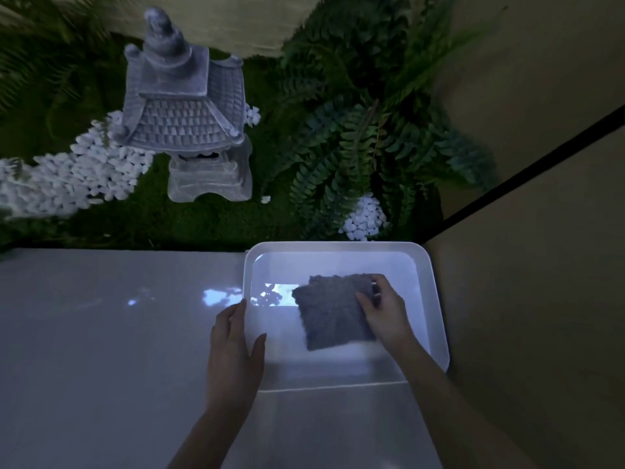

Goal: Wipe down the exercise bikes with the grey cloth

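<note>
A folded grey cloth (333, 311) lies inside a white plastic tub (436, 299) that stands on a glossy white floor. My right hand (384, 311) rests on the cloth's right edge, fingers curled over it and gripping it. My left hand (236, 336) grips the tub's left rim, thumb inside the wall, fingers outside. No exercise bike is in view.
Behind the tub, beyond the floor edge, is a mossy garden bed with a stone pagoda lantern (189, 106), white pebbles (74, 177) and ferns (365, 143). A beige wall with a black strip (527, 174) runs along the right, close to the tub.
</note>
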Tool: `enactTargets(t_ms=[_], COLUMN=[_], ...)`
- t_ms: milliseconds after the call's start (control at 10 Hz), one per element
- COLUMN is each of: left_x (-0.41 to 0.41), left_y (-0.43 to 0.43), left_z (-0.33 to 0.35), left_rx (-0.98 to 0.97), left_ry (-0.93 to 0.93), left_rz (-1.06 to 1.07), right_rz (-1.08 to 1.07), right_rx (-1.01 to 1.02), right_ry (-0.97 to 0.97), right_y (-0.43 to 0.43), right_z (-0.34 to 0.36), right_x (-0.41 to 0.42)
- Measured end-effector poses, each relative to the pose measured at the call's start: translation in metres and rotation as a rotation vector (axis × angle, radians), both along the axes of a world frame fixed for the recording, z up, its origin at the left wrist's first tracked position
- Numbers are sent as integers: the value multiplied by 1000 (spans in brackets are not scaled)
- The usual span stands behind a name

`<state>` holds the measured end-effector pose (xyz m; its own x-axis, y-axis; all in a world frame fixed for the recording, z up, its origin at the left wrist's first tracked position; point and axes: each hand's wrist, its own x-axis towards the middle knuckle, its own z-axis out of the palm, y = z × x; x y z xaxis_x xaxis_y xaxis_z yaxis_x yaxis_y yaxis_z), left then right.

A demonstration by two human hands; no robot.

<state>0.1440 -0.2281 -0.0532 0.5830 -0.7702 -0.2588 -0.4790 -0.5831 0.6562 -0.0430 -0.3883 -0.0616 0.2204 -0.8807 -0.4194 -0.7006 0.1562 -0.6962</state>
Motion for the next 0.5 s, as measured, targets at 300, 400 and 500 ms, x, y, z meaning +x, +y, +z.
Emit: enactTargets(t_ms=[300, 400, 500], left_x=[1, 1, -1], left_y=[0, 2, 3], left_z=[-2, -2, 6], left_rx=[11, 20, 75], left_ry=[-4, -11, -8], left_rz=[-18, -52, -77], right_rz=[521, 632, 581], right_rx=[-365, -254, -204], right_ry=[480, 647, 607], right_y=[31, 31, 33], right_z=[-15, -23, -13], right_x=[-21, -28, -27])
